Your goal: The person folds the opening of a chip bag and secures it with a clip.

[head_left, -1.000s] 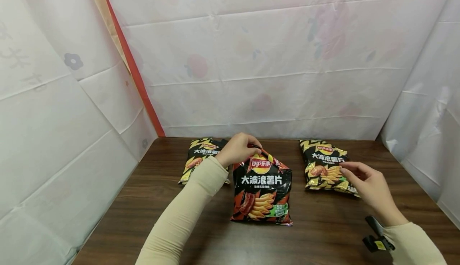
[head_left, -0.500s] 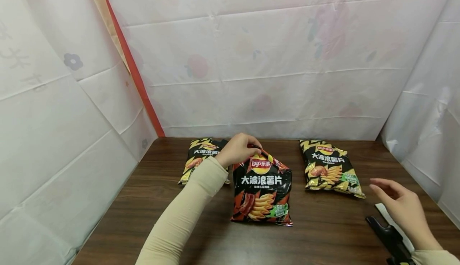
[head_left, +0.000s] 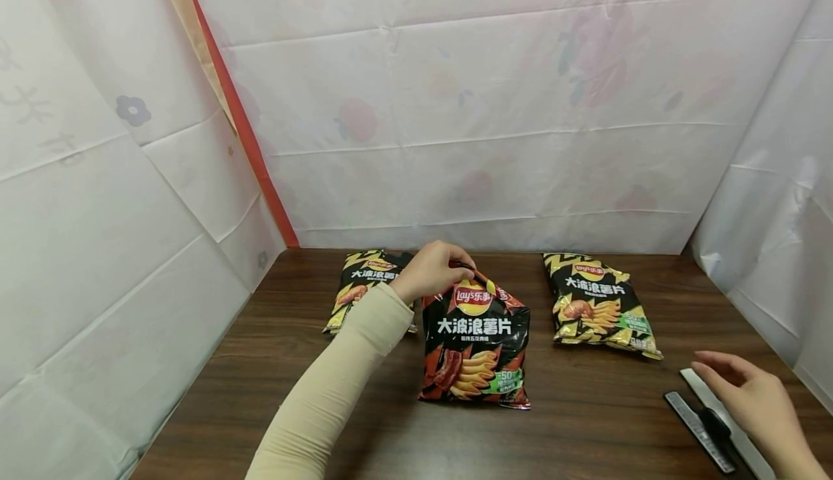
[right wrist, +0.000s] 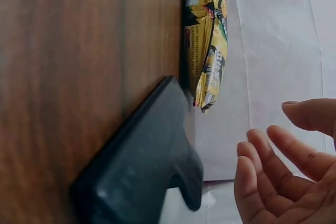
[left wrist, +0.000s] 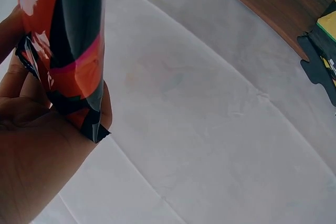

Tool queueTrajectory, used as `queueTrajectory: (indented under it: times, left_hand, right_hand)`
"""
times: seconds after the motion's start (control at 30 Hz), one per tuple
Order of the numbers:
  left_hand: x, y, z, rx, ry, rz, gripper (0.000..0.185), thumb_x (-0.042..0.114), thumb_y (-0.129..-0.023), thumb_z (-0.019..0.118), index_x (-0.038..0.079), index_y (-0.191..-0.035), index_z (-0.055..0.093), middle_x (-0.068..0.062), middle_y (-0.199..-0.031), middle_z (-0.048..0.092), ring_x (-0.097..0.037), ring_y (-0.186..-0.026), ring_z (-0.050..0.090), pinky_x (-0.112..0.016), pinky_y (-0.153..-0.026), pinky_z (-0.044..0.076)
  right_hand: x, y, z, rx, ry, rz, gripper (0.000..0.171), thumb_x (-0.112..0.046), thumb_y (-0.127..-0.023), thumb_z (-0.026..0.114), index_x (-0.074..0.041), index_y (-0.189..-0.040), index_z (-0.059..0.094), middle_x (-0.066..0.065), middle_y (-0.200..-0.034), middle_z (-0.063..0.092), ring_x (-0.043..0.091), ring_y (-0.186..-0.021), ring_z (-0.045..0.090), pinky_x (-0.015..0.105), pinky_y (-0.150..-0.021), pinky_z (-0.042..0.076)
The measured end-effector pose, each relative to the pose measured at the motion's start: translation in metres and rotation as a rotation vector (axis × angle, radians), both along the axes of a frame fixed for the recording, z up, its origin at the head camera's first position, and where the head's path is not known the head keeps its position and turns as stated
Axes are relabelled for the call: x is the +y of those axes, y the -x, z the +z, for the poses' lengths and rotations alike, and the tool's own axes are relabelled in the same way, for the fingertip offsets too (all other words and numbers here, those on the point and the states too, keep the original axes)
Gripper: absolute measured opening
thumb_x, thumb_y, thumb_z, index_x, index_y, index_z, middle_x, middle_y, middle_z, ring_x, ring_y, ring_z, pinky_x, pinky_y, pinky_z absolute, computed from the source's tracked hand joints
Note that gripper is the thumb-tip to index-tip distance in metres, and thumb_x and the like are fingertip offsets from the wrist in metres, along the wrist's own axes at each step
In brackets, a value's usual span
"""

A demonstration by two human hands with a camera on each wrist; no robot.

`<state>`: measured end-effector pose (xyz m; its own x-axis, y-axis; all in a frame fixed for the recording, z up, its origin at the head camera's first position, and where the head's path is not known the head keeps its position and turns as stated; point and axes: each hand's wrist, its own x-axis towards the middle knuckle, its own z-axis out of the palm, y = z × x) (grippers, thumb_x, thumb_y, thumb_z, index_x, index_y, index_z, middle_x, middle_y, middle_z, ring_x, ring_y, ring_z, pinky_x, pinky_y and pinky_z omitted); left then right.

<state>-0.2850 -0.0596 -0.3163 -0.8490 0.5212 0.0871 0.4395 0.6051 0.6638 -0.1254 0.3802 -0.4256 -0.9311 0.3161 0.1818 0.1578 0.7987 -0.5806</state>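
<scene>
My left hand (head_left: 432,270) pinches the top edge of a black and red potato chip bag (head_left: 475,350), which stands upright at the middle of the table. The left wrist view shows the folded end of this chip bag (left wrist: 79,72) between my thumb and fingers. My right hand (head_left: 755,400) hovers at the right, its fingers loosely curved and holding nothing. Beneath and beside it lie a long black tool (head_left: 693,426) with a raised knob and a white strip (head_left: 699,386). In the right wrist view the black tool (right wrist: 142,156) is close to the spread fingers.
A black and yellow chip bag (head_left: 599,306) lies at the back right. Another yellow chip bag (head_left: 354,296) lies at the back left, partly hidden by my left hand and sleeve. White printed sheets (head_left: 494,118) hang around the brown wooden table (head_left: 260,379).
My right hand has moved from the right-hand chip bag towards the front right, uncovering the bag's corner and the white strip. The left hand and its bag have stayed put.
</scene>
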Motion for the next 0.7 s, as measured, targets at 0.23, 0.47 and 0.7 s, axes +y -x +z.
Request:
queueTrajectory:
  times: [0.23, 0.47, 0.7]
  left_hand:
    - [-0.0003, -0.0007, -0.0002, 0.009, 0.003, -0.007, 0.013, 0.019, -0.095, 0.066, 0.013, -0.103, 0.075, 0.000, -0.086, 0.071, -0.011, -0.057, 0.051, -0.025, -0.053, 0.041]
    - [0.0002, -0.0013, 0.0011, 0.026, 0.004, -0.008, 0.013, 0.018, -0.095, 0.066, 0.013, -0.102, 0.075, 0.000, -0.089, 0.071, -0.010, -0.059, 0.050, -0.024, -0.057, 0.041]
    - [0.0002, -0.0015, 0.0019, 0.021, 0.007, -0.009, 0.014, 0.019, -0.095, 0.066, 0.013, -0.103, 0.075, -0.001, -0.090, 0.071, -0.010, -0.055, 0.048, -0.025, -0.056, 0.040]
  right_hand:
    - [0.0020, -0.0029, -0.0049, -0.140, 0.000, -0.026, 0.056, -0.043, -0.097, 0.059, 0.008, -0.120, 0.063, 0.029, -0.108, 0.068, 0.016, -0.076, 0.065, 0.037, -0.064, 0.048]
    - [0.0072, -0.0057, -0.0079, -0.235, -0.009, 0.044, 0.059, -0.044, -0.098, 0.056, 0.010, -0.122, 0.061, 0.036, -0.116, 0.062, 0.054, -0.100, 0.058, 0.048, -0.068, 0.049]
    - [0.0082, -0.0075, -0.0098, -0.270, -0.030, 0.107, 0.050, -0.034, -0.098, 0.059, 0.011, -0.117, 0.063, 0.035, -0.109, 0.065, 0.042, -0.089, 0.065, 0.044, -0.065, 0.051]
